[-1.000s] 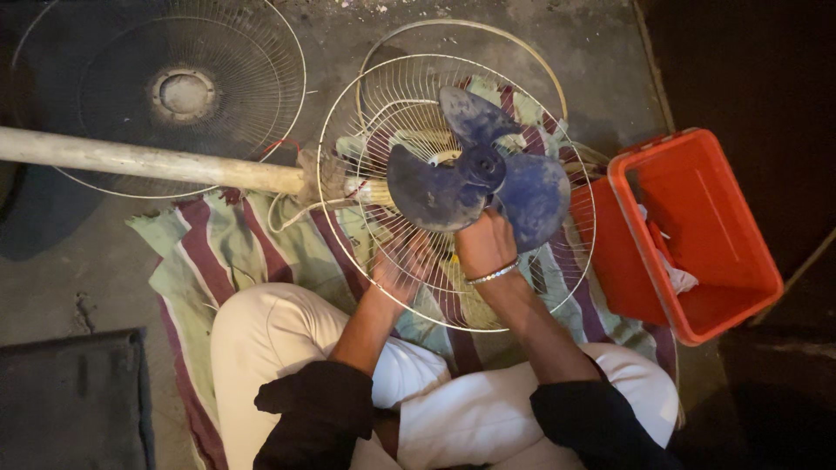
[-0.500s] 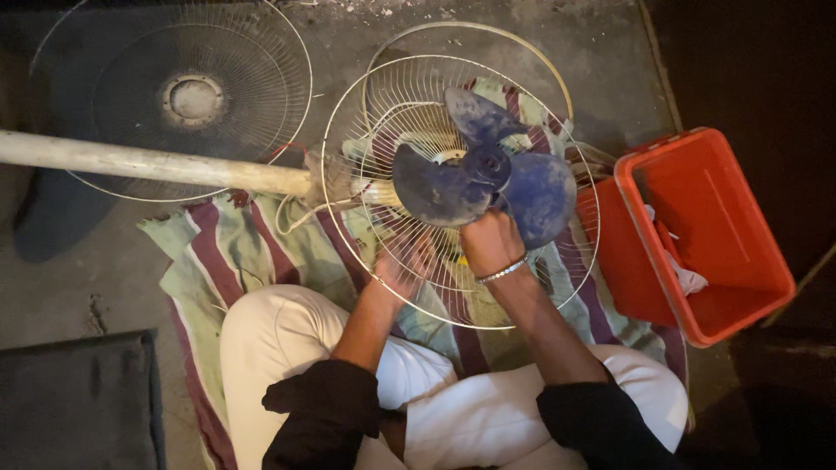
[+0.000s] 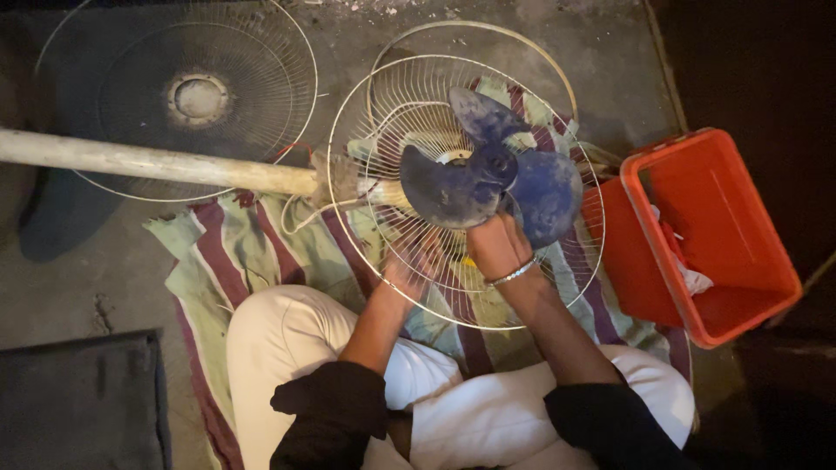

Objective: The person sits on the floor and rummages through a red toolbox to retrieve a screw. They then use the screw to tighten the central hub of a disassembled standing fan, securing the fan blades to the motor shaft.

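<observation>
A dusty blue fan blade [image 3: 488,174] sits over the rear wire guard [image 3: 374,218] of a pedestal fan lying on its side. My right hand [image 3: 496,245] reaches up over the guard and grips the blade near its lower edge. My left hand [image 3: 409,270] is under the wire guard at its lower part, fingers seen through the wires, holding the guard. The fan's pale pole [image 3: 157,164] runs off to the left. A bangle circles my right wrist.
A loose front wire guard [image 3: 178,100] lies on the concrete floor at upper left. An orange plastic crate [image 3: 723,235] with rags stands at right. A striped cloth [image 3: 252,248] is spread under the fan. A dark mat [image 3: 78,400] lies at lower left.
Both hands stay on the fan; the blade and guard have hardly shifted. The view moved slightly.
</observation>
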